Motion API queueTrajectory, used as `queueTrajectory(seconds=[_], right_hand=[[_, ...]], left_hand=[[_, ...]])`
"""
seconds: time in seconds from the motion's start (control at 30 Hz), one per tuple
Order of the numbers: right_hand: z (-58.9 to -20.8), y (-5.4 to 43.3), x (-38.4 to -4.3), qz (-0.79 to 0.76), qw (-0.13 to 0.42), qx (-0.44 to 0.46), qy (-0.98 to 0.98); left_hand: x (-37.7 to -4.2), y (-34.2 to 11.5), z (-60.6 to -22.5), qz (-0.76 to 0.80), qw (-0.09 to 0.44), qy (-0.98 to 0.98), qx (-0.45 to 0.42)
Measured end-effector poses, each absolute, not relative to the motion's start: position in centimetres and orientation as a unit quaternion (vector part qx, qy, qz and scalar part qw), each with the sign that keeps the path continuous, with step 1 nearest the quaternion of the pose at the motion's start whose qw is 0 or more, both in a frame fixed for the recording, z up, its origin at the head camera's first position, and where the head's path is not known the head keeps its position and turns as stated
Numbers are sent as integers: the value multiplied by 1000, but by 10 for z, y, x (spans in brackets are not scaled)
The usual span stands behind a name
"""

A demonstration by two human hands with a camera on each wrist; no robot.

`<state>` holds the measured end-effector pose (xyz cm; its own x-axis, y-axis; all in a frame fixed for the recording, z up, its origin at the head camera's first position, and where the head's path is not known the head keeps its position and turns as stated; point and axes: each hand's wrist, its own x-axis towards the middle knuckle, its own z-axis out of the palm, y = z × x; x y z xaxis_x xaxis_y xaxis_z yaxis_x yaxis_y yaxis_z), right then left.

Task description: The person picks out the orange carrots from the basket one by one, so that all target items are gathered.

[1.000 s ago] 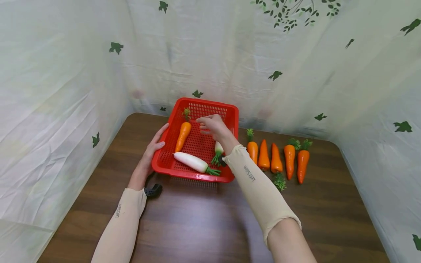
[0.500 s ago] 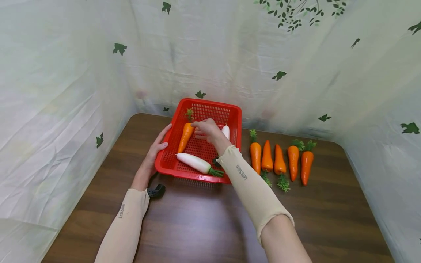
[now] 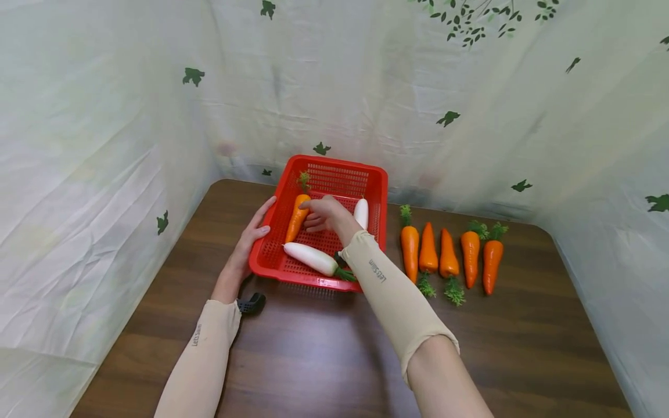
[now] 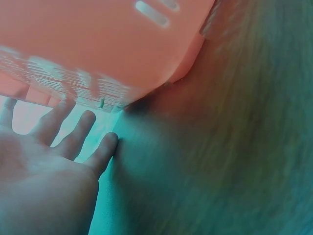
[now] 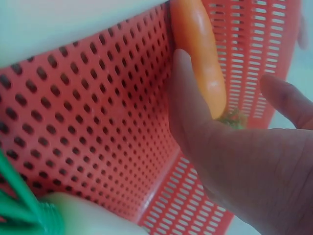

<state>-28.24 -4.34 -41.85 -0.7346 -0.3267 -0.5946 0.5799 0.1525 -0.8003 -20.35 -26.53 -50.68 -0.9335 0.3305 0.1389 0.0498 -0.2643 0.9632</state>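
A red plastic basket [image 3: 334, 278] stands on the table, tilted slightly in the head view. Against its left side rests my left hand [image 3: 245, 238], with fingers spread; the left wrist view shows those fingers [image 4: 76, 134] straight beside the basket wall. My right hand [image 3: 326, 213] is inside the basket, over the upper part of an orange carrot [image 3: 296, 223]. In the right wrist view the thumb lies beside that carrot [image 5: 200, 44], while another finger stands apart from it. One white radish [image 3: 313, 259] lies along the basket's near side. A second white radish [image 3: 361, 212] is partly hidden by my right arm.
Several carrots, among them one at the left of the row [image 3: 410, 249] and one at the far right [image 3: 492, 264], lie on the brown wooden table [image 3: 522, 348]. A patterned curtain [image 3: 366, 87] hangs behind. A black wrist camera [image 3: 252, 304] sits at my left wrist.
My right hand has moved down and left onto the carrot in the basket. The left hand keeps its place at the basket's side. The whole head view has shifted slightly.
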Motion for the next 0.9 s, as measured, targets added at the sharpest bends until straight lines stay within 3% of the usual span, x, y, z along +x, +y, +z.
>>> queueTrajectory(seconds=[0.53,0.9], right_hand=[[-432,-56,-285,-649,356,96,665],[-440,-65,-287,-648,328,90,682]], left_hand=[[-205,-263,-508,776,85,604,162],[-206,-264,-511,777,81,603,162]])
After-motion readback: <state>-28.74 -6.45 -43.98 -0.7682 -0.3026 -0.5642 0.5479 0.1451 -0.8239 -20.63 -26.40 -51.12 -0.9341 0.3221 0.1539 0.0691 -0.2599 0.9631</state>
